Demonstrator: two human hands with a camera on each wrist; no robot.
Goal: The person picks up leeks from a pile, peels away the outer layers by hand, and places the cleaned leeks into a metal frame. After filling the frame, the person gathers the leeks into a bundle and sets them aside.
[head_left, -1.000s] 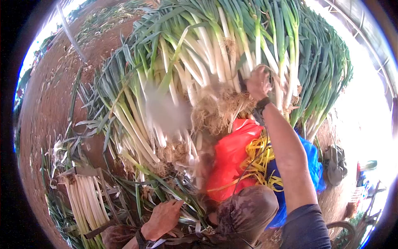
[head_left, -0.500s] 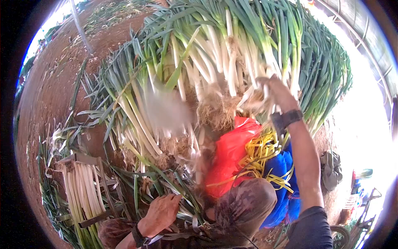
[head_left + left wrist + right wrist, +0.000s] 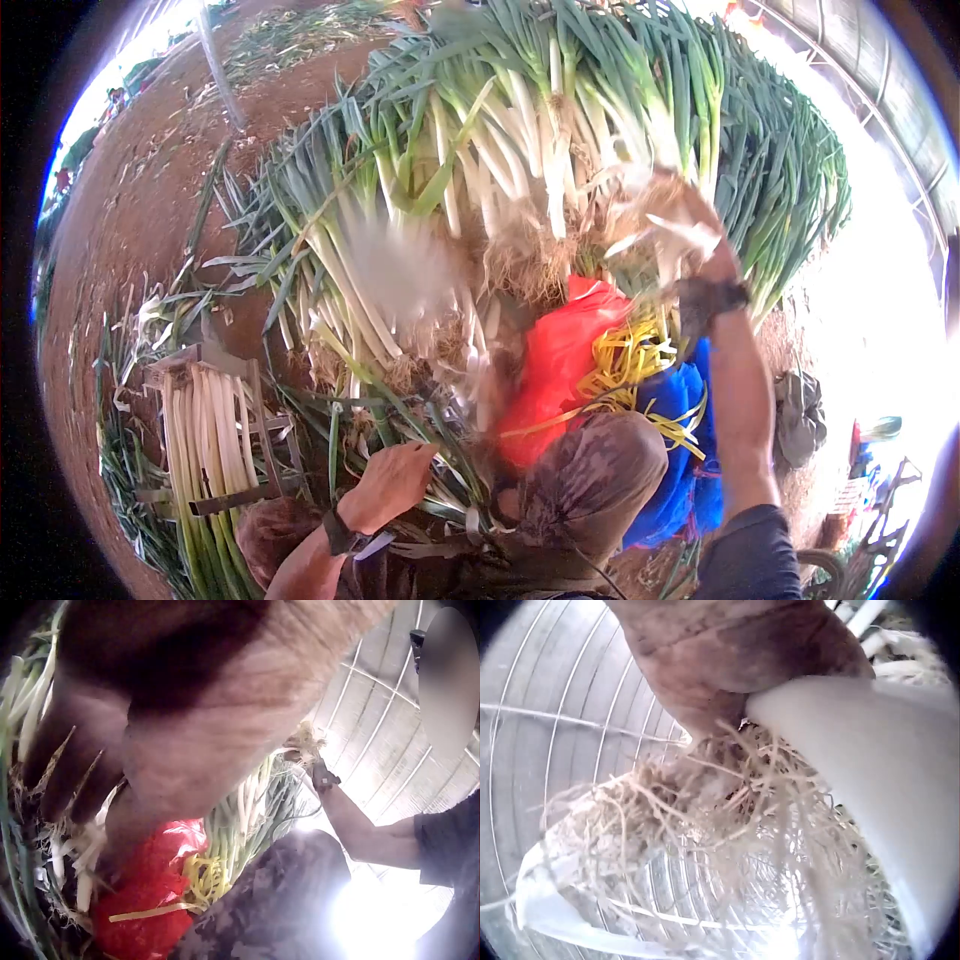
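In the head view my right hand (image 3: 695, 215), blurred, is at the root ends of the heaped green onions (image 3: 515, 150). In the right wrist view its fingers are curled round green onion stalks (image 3: 885, 765) at the root end, and tangled pale roots (image 3: 697, 795) hang below the palm. A loose strip of white peel (image 3: 562, 919) dangles beside them. My left hand (image 3: 390, 485) lies low by my legs, its fingers loosely bent with nothing held. Roots and white stalk ends show beyond those fingers in the left wrist view.
A red plastic bag (image 3: 560, 350), yellow ties (image 3: 630, 360) and blue netting (image 3: 665, 400) lie before my knee. At left, a metal frame (image 3: 235, 500) holds a row of green onions (image 3: 210, 430). A dark cloth bundle (image 3: 798, 420) sits right, on bare soil.
My right hand has drawn back from the heap toward me and to the right, carrying green onion stalks with dangling peel. The left hand has stayed nearly still. The whole view has shifted slightly.
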